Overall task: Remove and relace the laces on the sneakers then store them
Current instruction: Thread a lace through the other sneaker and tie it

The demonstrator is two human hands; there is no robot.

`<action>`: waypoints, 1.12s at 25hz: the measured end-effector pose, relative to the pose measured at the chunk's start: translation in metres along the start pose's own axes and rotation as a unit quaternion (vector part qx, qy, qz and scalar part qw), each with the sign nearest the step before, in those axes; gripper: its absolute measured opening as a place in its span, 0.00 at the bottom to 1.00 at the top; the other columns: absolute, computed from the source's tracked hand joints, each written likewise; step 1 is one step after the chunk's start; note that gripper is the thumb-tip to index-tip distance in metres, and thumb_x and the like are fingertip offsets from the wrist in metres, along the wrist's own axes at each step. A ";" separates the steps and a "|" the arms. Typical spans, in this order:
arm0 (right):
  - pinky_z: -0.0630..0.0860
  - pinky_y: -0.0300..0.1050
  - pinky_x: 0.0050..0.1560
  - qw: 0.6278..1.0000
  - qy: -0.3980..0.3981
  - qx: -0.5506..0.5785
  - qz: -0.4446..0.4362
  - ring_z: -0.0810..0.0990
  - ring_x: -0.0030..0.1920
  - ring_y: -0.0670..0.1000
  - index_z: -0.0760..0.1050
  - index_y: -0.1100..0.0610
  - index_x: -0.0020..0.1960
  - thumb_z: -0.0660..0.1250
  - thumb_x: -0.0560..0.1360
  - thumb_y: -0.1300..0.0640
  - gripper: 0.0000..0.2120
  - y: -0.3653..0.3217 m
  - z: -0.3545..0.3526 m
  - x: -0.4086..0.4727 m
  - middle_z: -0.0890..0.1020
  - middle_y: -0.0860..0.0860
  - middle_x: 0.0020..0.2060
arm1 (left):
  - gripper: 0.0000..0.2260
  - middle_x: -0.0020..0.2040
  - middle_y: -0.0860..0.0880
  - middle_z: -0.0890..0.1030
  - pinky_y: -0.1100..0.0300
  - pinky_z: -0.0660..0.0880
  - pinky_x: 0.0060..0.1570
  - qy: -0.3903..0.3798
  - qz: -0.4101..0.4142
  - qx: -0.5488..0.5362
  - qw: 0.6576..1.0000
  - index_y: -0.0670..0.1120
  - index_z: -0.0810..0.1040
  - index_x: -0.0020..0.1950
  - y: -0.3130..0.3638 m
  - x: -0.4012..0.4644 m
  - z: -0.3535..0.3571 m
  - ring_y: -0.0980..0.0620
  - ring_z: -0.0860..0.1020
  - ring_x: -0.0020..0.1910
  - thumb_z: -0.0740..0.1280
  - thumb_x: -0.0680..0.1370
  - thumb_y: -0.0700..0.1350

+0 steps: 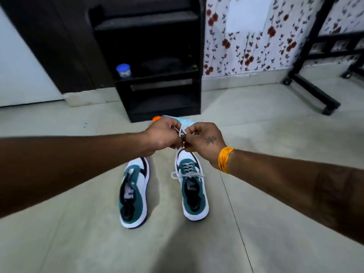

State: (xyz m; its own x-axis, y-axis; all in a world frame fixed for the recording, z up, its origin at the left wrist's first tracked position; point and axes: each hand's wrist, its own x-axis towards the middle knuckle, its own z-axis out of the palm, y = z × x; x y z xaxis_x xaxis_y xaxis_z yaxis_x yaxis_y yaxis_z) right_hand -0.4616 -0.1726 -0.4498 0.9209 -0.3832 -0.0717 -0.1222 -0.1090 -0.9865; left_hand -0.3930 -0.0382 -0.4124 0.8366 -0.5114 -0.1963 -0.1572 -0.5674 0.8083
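A home room: floral wallpaper (256,40), tiled floor (78,243), dark shoe rack (157,56) against the wall.

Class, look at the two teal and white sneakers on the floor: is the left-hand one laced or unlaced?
Unlaced: the left teal and white sneaker shows no lace, unlike the right sneaker.

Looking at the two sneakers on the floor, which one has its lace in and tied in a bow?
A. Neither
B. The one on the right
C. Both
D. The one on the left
B: the right sneaker shows a grey lace tied in a bow across its eyelets, while the left sneaker lies open with no lace threaded.
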 end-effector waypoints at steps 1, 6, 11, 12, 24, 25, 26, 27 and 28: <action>0.82 0.46 0.35 1.000 -0.015 -0.008 -0.008 0.82 0.31 0.54 0.79 0.61 0.38 0.73 0.72 0.69 0.07 -0.014 0.016 0.003 0.81 0.58 0.32 | 0.13 0.36 0.42 0.80 0.56 0.79 0.39 0.006 0.005 0.017 1.000 0.40 0.81 0.45 -0.002 -0.003 -0.022 0.48 0.78 0.34 0.71 0.67 0.25; 0.86 0.52 0.39 0.994 -0.054 -0.084 -0.039 0.83 0.31 0.54 0.80 0.63 0.41 0.74 0.74 0.66 0.05 -0.044 0.072 0.017 0.82 0.58 0.33 | 0.16 0.38 0.43 0.84 0.57 0.77 0.40 0.008 0.009 0.053 0.999 0.46 0.82 0.40 -0.026 -0.010 -0.089 0.48 0.79 0.37 0.72 0.66 0.25; 0.86 0.54 0.40 0.992 -0.054 -0.113 -0.035 0.84 0.32 0.56 0.80 0.63 0.43 0.74 0.74 0.66 0.03 -0.016 0.114 0.026 0.83 0.58 0.33 | 0.16 0.39 0.42 0.86 0.54 0.81 0.43 0.070 -0.007 0.012 0.997 0.48 0.84 0.38 -0.080 -0.011 -0.094 0.48 0.83 0.37 0.70 0.68 0.26; 0.86 0.56 0.41 0.993 -0.042 -0.110 -0.027 0.85 0.33 0.57 0.80 0.63 0.44 0.74 0.74 0.66 0.03 -0.006 0.124 0.025 0.84 0.60 0.34 | 0.16 0.37 0.43 0.86 0.54 0.82 0.43 0.085 -0.013 0.009 0.996 0.48 0.84 0.37 -0.093 -0.011 -0.091 0.47 0.83 0.36 0.70 0.69 0.27; 0.83 0.61 0.50 0.983 0.009 -0.151 0.104 0.86 0.42 0.60 0.77 0.51 0.58 0.67 0.67 0.53 0.18 0.124 0.155 -0.005 0.85 0.55 0.41 | 0.09 0.37 0.43 0.85 0.48 0.84 0.45 0.098 -0.048 -0.067 0.992 0.39 0.85 0.47 -0.185 -0.004 -0.040 0.47 0.84 0.34 0.68 0.75 0.28; 0.83 0.59 0.52 0.978 0.010 -0.192 0.075 0.85 0.44 0.59 0.76 0.51 0.62 0.67 0.69 0.54 0.21 0.122 0.154 -0.007 0.85 0.53 0.44 | 0.09 0.37 0.44 0.85 0.48 0.84 0.45 0.099 -0.046 -0.069 0.992 0.39 0.85 0.47 -0.187 -0.004 -0.041 0.43 0.85 0.35 0.68 0.74 0.28; 0.82 0.55 0.53 0.970 0.016 -0.239 0.033 0.84 0.46 0.57 0.76 0.53 0.65 0.69 0.71 0.56 0.22 0.116 0.155 -0.009 0.84 0.53 0.48 | 0.09 0.37 0.44 0.85 0.48 0.84 0.45 0.098 -0.039 -0.066 0.992 0.39 0.85 0.47 -0.188 -0.004 -0.041 0.41 0.85 0.37 0.69 0.74 0.28; 0.80 0.51 0.54 0.962 0.022 -0.273 -0.019 0.83 0.48 0.55 0.75 0.54 0.67 0.69 0.74 0.58 0.22 0.110 0.157 -0.010 0.83 0.53 0.52 | 0.08 0.37 0.44 0.85 0.48 0.85 0.45 0.096 -0.030 -0.060 0.993 0.40 0.85 0.47 -0.189 -0.003 -0.042 0.40 0.85 0.38 0.70 0.74 0.29; 0.78 0.47 0.54 0.957 0.022 -0.281 -0.061 0.82 0.48 0.54 0.75 0.54 0.69 0.70 0.75 0.60 0.23 0.103 0.160 -0.011 0.82 0.52 0.56 | 0.08 0.37 0.44 0.85 0.49 0.85 0.44 0.094 -0.017 -0.052 0.994 0.41 0.85 0.47 -0.189 -0.003 -0.043 0.41 0.86 0.38 0.71 0.74 0.30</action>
State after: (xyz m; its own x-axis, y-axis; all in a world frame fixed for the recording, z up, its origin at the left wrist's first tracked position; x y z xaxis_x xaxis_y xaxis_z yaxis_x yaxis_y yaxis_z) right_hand -0.4251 -0.0333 -0.5744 0.9261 -0.3727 0.0582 -0.2055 -0.6278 -0.7508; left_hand -0.3429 0.0981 -0.5407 0.9252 -0.3582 -0.1251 -0.0806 -0.5078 0.8577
